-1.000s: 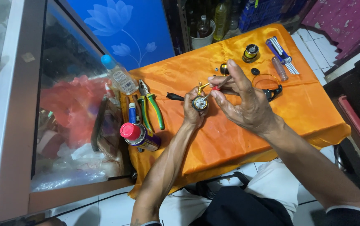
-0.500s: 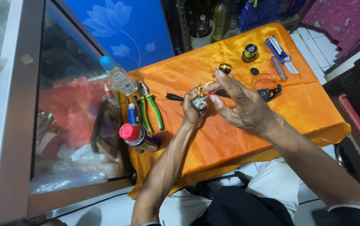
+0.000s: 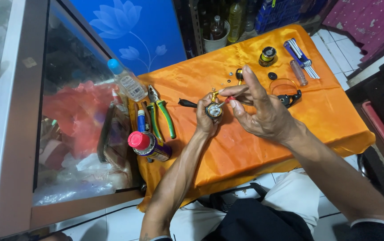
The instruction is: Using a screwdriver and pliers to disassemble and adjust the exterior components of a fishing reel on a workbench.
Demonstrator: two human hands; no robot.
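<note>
1. The left hand [image 3: 206, 119] has its grip clamped on a small round watch case [image 3: 214, 110], fingers curled round its rim, held just above the orange worktop [image 3: 245, 147] near its middle.
2. The right hand [image 3: 263, 114] pinches a thin tool with a red tip [image 3: 230, 99] between thumb and forefinger; the other fingers fan apart, the middle one raised. The tool's point meets the face of the case.
3. Against half a second ago, both hands sit in the same spot; the right fingers are spread a little more and lifted. A second ago the red tip stood higher, away from the case.
4. The case faces up toward the camera, its gold crown [image 3: 214, 94] pointing away from the person. The tool lies nearly level, its long axis running from the right hand leftward into the case.
5. Round about: green pliers [image 3: 163, 114], a red-capped can [image 3: 149, 145], a clear bottle [image 3: 127, 82], a black strap [image 3: 288, 96].
</note>
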